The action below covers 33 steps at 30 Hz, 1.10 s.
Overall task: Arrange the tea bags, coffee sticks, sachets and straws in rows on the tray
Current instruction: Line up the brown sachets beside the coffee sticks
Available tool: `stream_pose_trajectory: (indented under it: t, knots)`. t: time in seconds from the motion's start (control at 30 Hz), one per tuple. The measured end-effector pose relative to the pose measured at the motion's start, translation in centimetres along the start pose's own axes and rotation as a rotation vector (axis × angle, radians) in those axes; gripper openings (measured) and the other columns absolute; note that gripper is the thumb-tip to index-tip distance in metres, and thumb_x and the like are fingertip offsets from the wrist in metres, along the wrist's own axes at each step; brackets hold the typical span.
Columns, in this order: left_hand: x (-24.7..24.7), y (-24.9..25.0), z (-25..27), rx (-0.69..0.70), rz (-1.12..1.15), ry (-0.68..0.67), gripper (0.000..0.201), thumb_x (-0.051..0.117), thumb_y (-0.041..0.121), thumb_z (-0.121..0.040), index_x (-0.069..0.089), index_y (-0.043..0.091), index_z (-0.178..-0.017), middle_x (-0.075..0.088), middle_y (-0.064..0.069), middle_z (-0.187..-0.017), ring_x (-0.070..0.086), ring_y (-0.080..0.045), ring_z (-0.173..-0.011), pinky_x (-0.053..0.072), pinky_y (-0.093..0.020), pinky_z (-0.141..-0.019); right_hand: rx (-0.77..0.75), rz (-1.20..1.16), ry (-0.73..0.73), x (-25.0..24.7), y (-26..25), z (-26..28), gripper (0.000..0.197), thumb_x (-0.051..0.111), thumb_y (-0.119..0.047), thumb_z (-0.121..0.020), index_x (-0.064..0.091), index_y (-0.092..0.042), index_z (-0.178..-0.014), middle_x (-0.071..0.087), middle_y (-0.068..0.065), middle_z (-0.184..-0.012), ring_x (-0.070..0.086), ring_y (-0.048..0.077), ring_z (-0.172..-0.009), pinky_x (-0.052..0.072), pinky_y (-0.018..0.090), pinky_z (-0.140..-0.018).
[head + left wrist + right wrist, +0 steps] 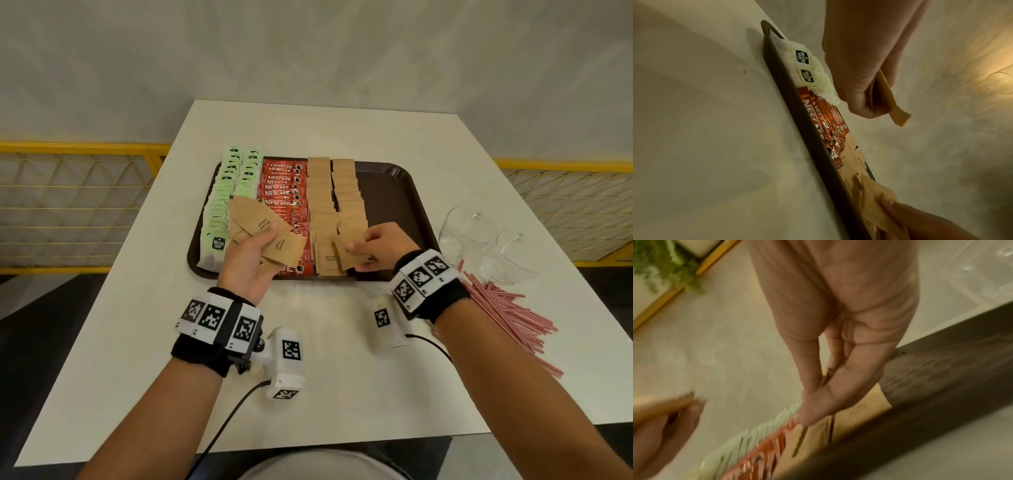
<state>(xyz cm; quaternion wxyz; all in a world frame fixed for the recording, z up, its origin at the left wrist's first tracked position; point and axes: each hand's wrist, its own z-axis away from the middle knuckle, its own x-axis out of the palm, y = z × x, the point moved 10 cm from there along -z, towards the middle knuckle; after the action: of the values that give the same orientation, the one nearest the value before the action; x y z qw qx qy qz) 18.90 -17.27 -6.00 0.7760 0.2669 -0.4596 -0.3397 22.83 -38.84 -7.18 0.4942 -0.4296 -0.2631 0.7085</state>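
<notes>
Laying brown sugar sachets is the step in hand, and it looks past the halfway mark. Nearest us, the left hand (251,255) hovers above the near left of the tray, fingers and thumb curled round a loose fan of brown paper sugar sachets (263,233), clearly the reserve stock. Just right of it, the right hand (378,245) pinches one single brown paper sachet (346,253) at the near end of the second sachet row, low over the dark brown plastic tray (407,192) and apparently about to set it down.

Moving back across the tray: two rows of pale green tea bags (226,192) run along the left side, then a row of red foil coffee sticks (282,192), then two rows of brown sachets (334,192) reaching the far rim. Those look essentially done, bar the handful held.

The right part of the tray is bare brown. The red-and-white striped straws (507,318) lie in a heap on the white table (308,130), right of the tray, untouched; they remain to do. Beyond them stand two clear glass cups (479,236).
</notes>
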Motion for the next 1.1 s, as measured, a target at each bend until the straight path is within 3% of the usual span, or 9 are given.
stream_pose_trajectory:
  t: [0.13,0.2,0.4,0.47,0.6,0.7,0.8,0.93,1.1]
  knots:
    - [0.4,-0.6,-0.2,-0.043,-0.006,-0.022,0.016,0.054,0.007,-0.091,0.056,0.021,-0.099,0.064,-0.001,-0.091,0.061,-0.014,-0.086,0.051,-0.036,-0.068,0.052,-0.013,0.052,-1.4,1.5,-0.2,0.011,0.064,-0.009,-0.087,0.059,-0.001,-0.091,0.061,0.020,-0.112,0.064,0.029,-0.097,0.059,0.041,-0.073]
    - [1.0,-1.1,-0.2,-0.071,-0.017,-0.048,0.013,0.053,0.009,-0.092,0.057,0.020,-0.097,0.064,-0.002,-0.090,0.061,-0.016,-0.088,0.051,-0.037,-0.072,0.052,0.149,0.116,-1.9,1.6,-0.5,0.014,0.067,-0.015,-0.085,0.059,-0.004,-0.083,0.062,0.015,-0.103,0.064,0.029,-0.097,0.057,0.044,-0.080]
    - [1.9,-1.8,-0.2,-0.096,-0.044,-0.102,0.014,0.052,0.006,-0.092,0.059,0.018,-0.093,0.066,-0.005,-0.090,0.061,-0.020,-0.095,0.049,-0.042,-0.087,-0.022,0.582,0.203,-2.4,-0.1,0.0,0.032,0.066,-0.023,-0.085,0.041,-0.015,-0.067,0.055,0.006,-0.083,0.057,0.023,-0.082,0.046,0.026,-0.058]
    - [1.9,-1.9,-0.3,-0.096,-0.077,-0.114,0.013,0.053,0.006,-0.092,0.060,0.017,-0.093,0.066,-0.005,-0.091,0.062,-0.019,-0.092,0.050,-0.040,-0.083,-0.039,0.661,0.210,-2.6,-0.3,0.0,0.028,0.064,-0.022,-0.086,0.044,-0.014,-0.068,0.054,0.005,-0.079,0.054,0.021,-0.082,0.041,0.025,-0.062]
    - [2.7,-2.1,-0.2,-0.088,-0.116,-0.177,0.017,0.055,0.003,-0.090,0.060,0.016,-0.099,0.067,-0.004,-0.093,0.063,-0.016,-0.089,0.052,-0.039,-0.079,-0.300,0.425,0.258,-2.2,-3.6,1.6,0.025,0.062,-0.032,-0.088,0.049,-0.014,-0.075,0.053,-0.002,-0.076,0.050,0.010,-0.070,0.041,0.021,-0.064]
    - [3.5,-2.3,0.1,-0.074,-0.158,-0.232,0.021,0.057,0.006,-0.089,0.061,0.016,-0.106,0.069,-0.003,-0.096,0.065,-0.015,-0.091,0.055,-0.034,-0.075,-0.351,0.206,0.009,1.1,-5.4,3.2,0.034,0.063,-0.044,-0.083,0.059,-0.011,-0.094,0.059,-0.001,-0.087,0.057,0.011,-0.078,0.053,0.031,-0.074]
    - [4.1,-2.3,0.4,-0.074,-0.141,-0.286,0.023,0.056,0.011,-0.090,0.061,0.015,-0.113,0.069,-0.006,-0.096,0.063,-0.017,-0.087,0.052,-0.036,-0.081,-0.334,0.127,-0.215,4.2,-5.9,4.5,0.035,0.073,-0.024,-0.080,0.059,-0.006,-0.106,0.060,0.004,-0.085,0.061,0.014,-0.073,0.057,0.031,-0.068]
    - [4.5,-2.3,0.8,-0.117,-0.023,-0.333,0.029,0.046,0.018,-0.097,0.055,0.010,-0.122,0.066,-0.014,-0.112,0.058,-0.024,-0.097,0.052,-0.038,-0.079,-0.319,0.019,-0.251,4.2,-6.1,4.6,0.036,0.072,-0.007,-0.079,0.057,0.004,-0.110,0.057,0.004,-0.075,0.058,0.010,-0.058,0.052,0.020,-0.054]
    - [4.4,-1.9,0.9,-0.053,-0.089,-0.316,0.029,0.052,0.009,-0.092,0.058,0.012,-0.120,0.070,-0.006,-0.102,0.068,-0.014,-0.087,0.056,-0.028,-0.063,-0.344,-0.106,-0.269,4.3,-6.5,5.2,0.013,0.067,-0.015,-0.085,0.058,-0.009,-0.093,0.060,0.003,-0.085,0.064,0.011,-0.073,0.055,0.021,-0.059]
